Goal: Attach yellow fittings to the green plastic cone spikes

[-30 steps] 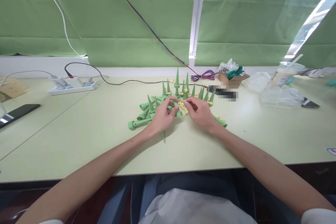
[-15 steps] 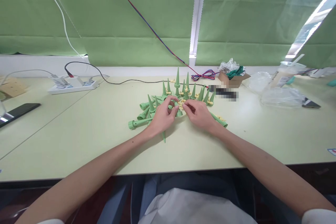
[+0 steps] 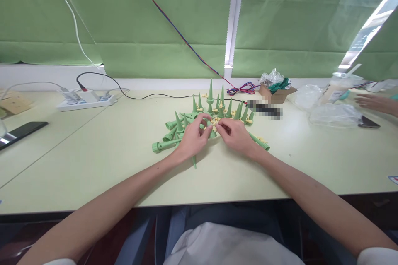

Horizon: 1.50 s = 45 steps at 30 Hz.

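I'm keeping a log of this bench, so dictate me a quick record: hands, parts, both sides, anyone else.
Left hand: left hand curved at the green spikes; hold unclear
Right hand: right hand, thumb and fingertips close together near small yellow pieces; anything pinched is too small to tell
Spikes: some upright, some lying down
Left side: dark phone, white power strip
Right side: cardboard box, cup with straw, clear plastic bag
Other person: a hand at the right edge
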Tool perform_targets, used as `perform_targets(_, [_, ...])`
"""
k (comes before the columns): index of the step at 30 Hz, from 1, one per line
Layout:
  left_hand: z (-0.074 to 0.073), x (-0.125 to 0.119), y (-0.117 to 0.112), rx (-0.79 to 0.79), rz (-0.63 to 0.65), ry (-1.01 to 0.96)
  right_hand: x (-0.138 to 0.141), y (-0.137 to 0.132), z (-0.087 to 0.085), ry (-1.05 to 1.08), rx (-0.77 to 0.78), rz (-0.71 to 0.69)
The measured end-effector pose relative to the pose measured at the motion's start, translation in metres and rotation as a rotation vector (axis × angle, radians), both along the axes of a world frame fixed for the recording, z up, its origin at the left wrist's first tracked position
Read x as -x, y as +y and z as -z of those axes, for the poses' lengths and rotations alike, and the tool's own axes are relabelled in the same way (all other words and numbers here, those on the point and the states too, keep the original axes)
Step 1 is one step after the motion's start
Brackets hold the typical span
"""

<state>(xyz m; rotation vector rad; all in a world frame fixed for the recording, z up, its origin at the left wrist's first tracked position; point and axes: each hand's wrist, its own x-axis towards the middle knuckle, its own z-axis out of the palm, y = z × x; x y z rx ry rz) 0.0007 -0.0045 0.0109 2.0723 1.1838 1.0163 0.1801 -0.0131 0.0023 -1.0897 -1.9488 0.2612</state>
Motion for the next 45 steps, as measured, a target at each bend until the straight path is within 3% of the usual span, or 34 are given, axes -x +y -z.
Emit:
perform_targets(11, [-0.001,0.0001,-0.0022,-0.024,0.007,-0.001,0.0004,0.0004,0.0005,-0.011,0.01,-0.005])
perform_targets(20, [0.0025,-0.0012,-0.0026,0.043,0.001,-0.118,0.0003,-0.0005,-0.0002,-0.018,0.008,-0.007])
perform_targets(26, [0.0026,-0.0019,0.0006,0.01,-0.037,-0.047,0.0004,-0.0002,0.0003,-0.027,0.009,-0.005])
perform_targets(45, [-0.0001,-0.0028,-0.0034,-0.026,0.033,-0.062,-0.0002,0.0013,0.0002,0.034,0.061,-0.002])
